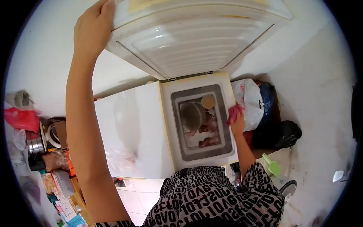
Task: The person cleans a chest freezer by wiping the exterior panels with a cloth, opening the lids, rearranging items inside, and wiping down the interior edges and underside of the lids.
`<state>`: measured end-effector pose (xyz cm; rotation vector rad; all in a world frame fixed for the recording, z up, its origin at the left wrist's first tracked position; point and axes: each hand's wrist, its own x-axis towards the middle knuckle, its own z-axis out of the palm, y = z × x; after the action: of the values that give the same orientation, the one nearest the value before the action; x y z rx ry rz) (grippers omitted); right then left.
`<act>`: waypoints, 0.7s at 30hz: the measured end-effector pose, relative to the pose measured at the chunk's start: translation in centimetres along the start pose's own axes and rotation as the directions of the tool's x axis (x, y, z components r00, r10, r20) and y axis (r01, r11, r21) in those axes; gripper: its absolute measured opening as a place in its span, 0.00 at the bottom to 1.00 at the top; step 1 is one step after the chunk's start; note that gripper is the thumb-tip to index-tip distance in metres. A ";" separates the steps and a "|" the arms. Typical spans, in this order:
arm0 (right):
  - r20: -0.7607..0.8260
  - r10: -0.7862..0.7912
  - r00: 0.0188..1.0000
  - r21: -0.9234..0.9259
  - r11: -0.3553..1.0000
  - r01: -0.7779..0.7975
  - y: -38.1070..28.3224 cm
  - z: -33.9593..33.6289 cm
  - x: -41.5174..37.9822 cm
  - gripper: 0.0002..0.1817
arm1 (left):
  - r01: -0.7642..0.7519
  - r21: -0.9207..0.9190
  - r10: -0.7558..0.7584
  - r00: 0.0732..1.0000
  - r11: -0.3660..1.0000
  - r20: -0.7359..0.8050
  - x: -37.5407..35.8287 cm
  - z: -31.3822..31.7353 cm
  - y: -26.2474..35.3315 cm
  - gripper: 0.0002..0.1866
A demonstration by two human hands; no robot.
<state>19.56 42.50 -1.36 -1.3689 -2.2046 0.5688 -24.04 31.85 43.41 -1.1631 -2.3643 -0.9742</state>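
Overhead, my left hand (92, 28) grips the raised freezer lid (193, 38) by its front edge, a stiff, likely weighty panel best held there, while my right hand (237, 123) presses a soft pink cloth (234, 112), bunched and easily pinched, on the freezer rim (227, 94).

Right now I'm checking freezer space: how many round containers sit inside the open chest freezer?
2: a large grey round lidded container at the compartment's back left, and a small tan round tub behind it to the right. Others may lie hidden beneath.
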 end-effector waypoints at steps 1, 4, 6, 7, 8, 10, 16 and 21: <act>0.022 -0.012 1.000 -0.023 1.000 0.013 1.7 -0.8 -3.2 0.28 | 0.047 0.005 -0.047 0.999 0.999 0.011 -0.2 -0.1 0.5 0.24; 0.052 0.089 0.995 -0.073 0.994 -0.085 1.3 -4.2 -9.1 0.28 | 0.036 0.013 -0.036 0.999 0.999 -0.001 -0.3 -0.5 1.3 0.22; -0.026 0.072 0.997 -0.057 0.996 -0.074 1.4 -4.4 -9.5 0.23 | -0.021 0.023 0.021 1.000 1.000 -0.017 -0.5 -0.6 1.2 0.22; -0.057 0.072 0.996 -0.076 0.994 -0.076 1.7 -3.9 -9.0 0.21 | -0.014 0.057 0.013 1.000 0.998 0.007 -0.5 -0.8 1.3 0.21; -0.071 0.073 0.995 -0.077 0.994 -0.078 1.9 -3.3 -8.2 0.21 | -0.005 0.096 0.002 1.000 0.995 0.031 -0.5 -0.8 1.2 0.22; -0.360 -0.113 0.926 0.091 0.984 0.155 0.7 -1.8 -5.3 0.15 | -0.029 0.098 0.027 0.999 0.995 0.025 -0.4 -0.7 0.7 0.21; -0.288 0.237 0.928 0.627 0.779 -0.004 -11.6 -4.9 9.3 0.20 | -0.033 0.141 0.030 0.999 0.989 0.026 -1.1 -0.9 1.2 0.21; -0.712 0.041 0.701 0.173 0.978 0.119 -22.5 -14.4 17.7 0.27 | -0.030 0.114 0.027 0.999 0.993 0.028 -1.1 -0.8 1.1 0.20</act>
<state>5.42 50.64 26.25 -1.1575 -1.4786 0.1755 -22.48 31.17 43.85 -1.1697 -2.3826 -0.8079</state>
